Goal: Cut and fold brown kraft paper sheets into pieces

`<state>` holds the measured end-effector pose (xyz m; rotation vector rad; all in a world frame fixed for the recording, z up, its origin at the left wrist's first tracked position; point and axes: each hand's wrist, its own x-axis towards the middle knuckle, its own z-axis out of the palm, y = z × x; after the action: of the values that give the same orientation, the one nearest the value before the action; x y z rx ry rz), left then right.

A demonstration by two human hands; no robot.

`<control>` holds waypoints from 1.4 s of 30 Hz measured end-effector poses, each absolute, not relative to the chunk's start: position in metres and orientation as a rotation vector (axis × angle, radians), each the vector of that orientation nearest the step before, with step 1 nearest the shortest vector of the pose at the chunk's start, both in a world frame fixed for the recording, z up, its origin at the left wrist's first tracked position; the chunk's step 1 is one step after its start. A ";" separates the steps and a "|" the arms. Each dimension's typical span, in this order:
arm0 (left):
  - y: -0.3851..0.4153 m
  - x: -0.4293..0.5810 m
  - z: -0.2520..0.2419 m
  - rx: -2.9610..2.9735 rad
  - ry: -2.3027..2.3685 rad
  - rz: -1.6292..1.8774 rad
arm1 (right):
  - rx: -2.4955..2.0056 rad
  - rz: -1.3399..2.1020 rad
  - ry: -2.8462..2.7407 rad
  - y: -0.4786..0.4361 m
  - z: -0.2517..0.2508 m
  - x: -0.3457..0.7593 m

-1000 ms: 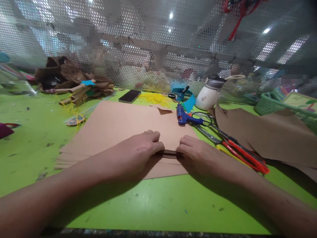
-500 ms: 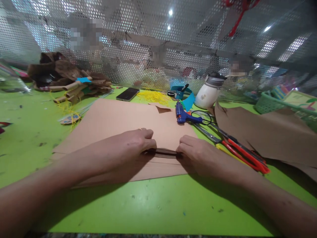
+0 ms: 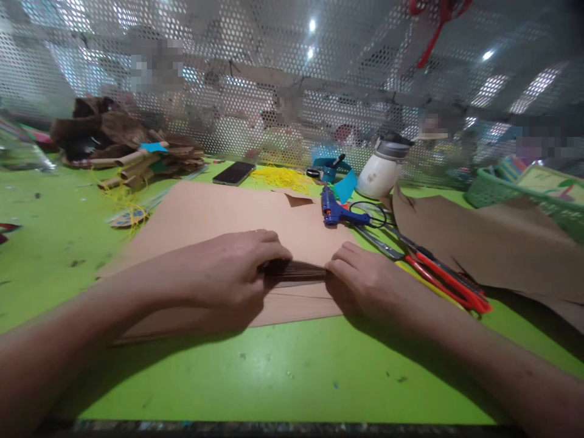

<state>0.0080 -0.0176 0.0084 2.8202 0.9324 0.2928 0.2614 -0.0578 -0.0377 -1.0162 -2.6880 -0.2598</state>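
Brown paper stack (image 3: 228,210) at 12 o'clock; L hand (image 3: 237,264) & R hand (image 3: 362,274), fingers narrow, hold its near edge. From stack ctr: glue gun (image 3: 334,213) approx 2 o'clock, scissors (image 3: 435,269) 3, phone (image 3: 234,173) 12.

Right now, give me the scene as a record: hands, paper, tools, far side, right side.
left hand: grips near edge of paper stack
right hand: grips same edge, farther right
paper: brown, flat at back, layered edges exposed between hands
tools: blue glue gun at stack's far right; red-handled scissors beyond right hand
far side: phone, yellow strands, white jug
right side: loose brown paper, green basket
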 end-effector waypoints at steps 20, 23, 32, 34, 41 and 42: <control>-0.023 0.020 0.015 1.520 0.654 0.113 | -0.767 -0.386 -2.344 -0.063 -0.025 0.248; -0.023 0.021 0.011 1.527 0.652 0.136 | -0.881 -0.019 -2.227 -0.063 -0.022 0.251; -0.037 0.032 -0.006 1.756 0.770 0.273 | -1.160 1.185 -1.768 -0.072 -0.014 0.244; -0.038 0.034 -0.007 1.930 0.811 0.297 | -1.183 1.215 -1.707 -0.072 -0.016 0.240; -0.039 0.029 0.002 2.147 0.899 0.212 | -1.254 1.159 -1.737 -0.072 -0.014 0.242; -0.039 0.028 0.003 2.072 0.890 0.167 | -1.254 1.168 -1.737 -0.072 -0.013 0.243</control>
<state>0.0280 -0.0388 0.0027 2.0725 0.8904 0.1674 0.2431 -0.0719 -0.0133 -1.2543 -1.7369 1.1677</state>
